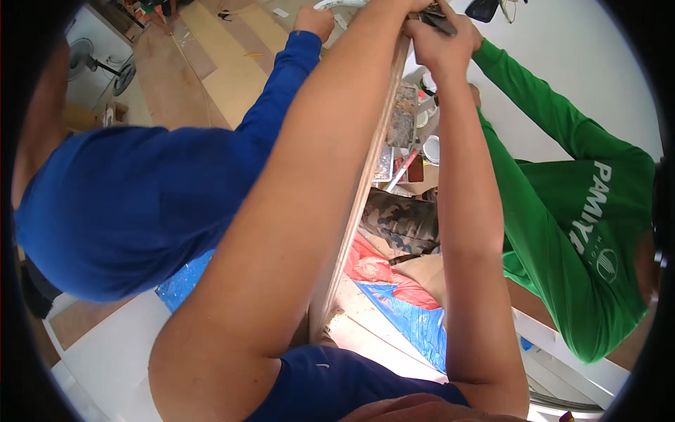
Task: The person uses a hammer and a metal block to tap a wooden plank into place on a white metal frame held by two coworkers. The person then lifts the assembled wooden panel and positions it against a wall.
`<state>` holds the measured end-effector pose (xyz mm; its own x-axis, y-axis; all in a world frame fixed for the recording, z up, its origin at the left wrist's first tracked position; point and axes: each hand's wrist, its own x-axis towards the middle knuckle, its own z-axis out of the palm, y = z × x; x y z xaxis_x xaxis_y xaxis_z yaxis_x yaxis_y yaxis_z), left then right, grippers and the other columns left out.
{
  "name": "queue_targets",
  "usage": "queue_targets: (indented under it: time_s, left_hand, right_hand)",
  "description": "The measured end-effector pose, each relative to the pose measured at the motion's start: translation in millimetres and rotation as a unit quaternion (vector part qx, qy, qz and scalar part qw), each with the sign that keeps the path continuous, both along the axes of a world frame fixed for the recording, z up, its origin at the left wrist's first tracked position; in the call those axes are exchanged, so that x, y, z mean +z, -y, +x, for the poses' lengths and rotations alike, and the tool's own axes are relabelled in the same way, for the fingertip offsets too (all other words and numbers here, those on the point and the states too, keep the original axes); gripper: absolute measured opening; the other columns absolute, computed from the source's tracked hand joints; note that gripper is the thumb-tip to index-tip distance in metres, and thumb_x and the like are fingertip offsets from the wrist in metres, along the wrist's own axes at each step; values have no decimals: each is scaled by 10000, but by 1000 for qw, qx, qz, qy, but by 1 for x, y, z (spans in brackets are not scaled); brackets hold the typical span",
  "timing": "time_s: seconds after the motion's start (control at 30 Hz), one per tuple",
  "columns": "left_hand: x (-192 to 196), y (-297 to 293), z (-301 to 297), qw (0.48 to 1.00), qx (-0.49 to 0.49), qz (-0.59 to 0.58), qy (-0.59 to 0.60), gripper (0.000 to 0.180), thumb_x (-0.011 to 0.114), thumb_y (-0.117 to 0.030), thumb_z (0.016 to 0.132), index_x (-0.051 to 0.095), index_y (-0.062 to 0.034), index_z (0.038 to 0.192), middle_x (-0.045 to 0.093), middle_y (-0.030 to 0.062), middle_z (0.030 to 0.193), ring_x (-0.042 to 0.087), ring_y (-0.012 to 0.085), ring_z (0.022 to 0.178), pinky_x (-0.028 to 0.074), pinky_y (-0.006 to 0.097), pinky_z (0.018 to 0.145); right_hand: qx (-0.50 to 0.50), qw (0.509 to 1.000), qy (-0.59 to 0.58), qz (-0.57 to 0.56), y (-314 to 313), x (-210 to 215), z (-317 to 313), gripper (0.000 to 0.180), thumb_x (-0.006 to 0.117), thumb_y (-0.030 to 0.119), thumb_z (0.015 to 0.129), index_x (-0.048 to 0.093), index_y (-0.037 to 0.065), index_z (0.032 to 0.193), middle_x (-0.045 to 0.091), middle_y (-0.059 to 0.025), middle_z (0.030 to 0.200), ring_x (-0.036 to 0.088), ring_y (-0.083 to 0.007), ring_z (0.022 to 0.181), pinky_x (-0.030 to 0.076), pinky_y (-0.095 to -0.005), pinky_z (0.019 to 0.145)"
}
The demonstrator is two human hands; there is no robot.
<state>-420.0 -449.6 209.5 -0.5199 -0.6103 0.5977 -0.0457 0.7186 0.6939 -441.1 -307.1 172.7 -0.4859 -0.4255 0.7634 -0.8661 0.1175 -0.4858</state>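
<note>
A long wooden panel (pixel 378 133) stands on edge between my two arms, its narrow layered edge facing up. My left hand (pixel 418 4) reaches along it to the far end, cut off by the top of the picture, so its fingers are hidden. Close beside it, my right hand (pixel 441 49) is closed around a dark metal tool (pixel 441 22) at the panel's edge. The tool's exact kind cannot be made out. The hand of a person in green (pixel 477 36) is just behind my right hand.
A person in a blue sweater (pixel 133 204) is at the left, one fist (pixel 314 24) near the panel's far end. A person in green (pixel 562 211) is at the right. Beyond the panel lie a tray of debris (pixel 402 116), a white tub (pixel 432 149) and red and blue sheeting (pixel 404 309).
</note>
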Motion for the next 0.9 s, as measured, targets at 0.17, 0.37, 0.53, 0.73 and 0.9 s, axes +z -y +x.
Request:
queue_targets:
  time_s: [0.17, 0.37, 0.53, 0.73, 0.9]
  left_hand:
    - [-36, 1, 26, 982, 33, -85, -167, 485, 573, -498, 1056, 639, -52, 1235, 603, 224, 1312, 543, 431, 1267, 389, 621, 1063]
    - [-84, -97, 96, 998, -34, 32, -31, 904, 595, -668, 976, 467, 31, 1533, 380, 205, 1656, 247, 460, 1579, 173, 644, 1272]
    - [-14, 1, 11, 991, 58, -25, -118, 541, 562, -516, 1059, 631, -3, 1217, 601, 245, 1320, 540, 436, 1281, 414, 555, 1076]
    - [-10, 20, -10, 998, 44, -22, -48, 704, 503, -574, 1072, 585, 47, 1393, 498, 298, 1533, 423, 446, 1474, 336, 565, 1216]
    - [-77, -90, 95, 996, -42, 48, -63, 835, 583, -572, 1035, 420, 39, 1580, 261, 236, 1735, 216, 485, 1597, 157, 659, 1274]
  right_hand:
    - [83, 996, 20, -42, -1, -13, 33, 656, 851, 253, 777, 692, 73, 1388, 638, -186, 1159, 653, -350, 1062, 514, -437, 974]
    - [20, 998, 38, 36, -94, -59, 108, 788, 846, 229, 708, 639, 24, 1440, 632, -192, 1028, 591, -367, 989, 491, -448, 904]
    - [-55, 997, -48, 23, 20, -2, 16, 702, 850, 368, 760, 705, 50, 1369, 721, -207, 978, 719, -341, 920, 565, -430, 814]
    - [-9, 999, 38, 9, 38, 7, -3, 577, 815, 292, 755, 736, 122, 1301, 692, -236, 1021, 657, -421, 994, 536, -478, 897]
    - [20, 999, 15, 38, -81, -51, 96, 784, 848, 173, 714, 626, 87, 1461, 626, -172, 1003, 598, -362, 918, 480, -469, 826]
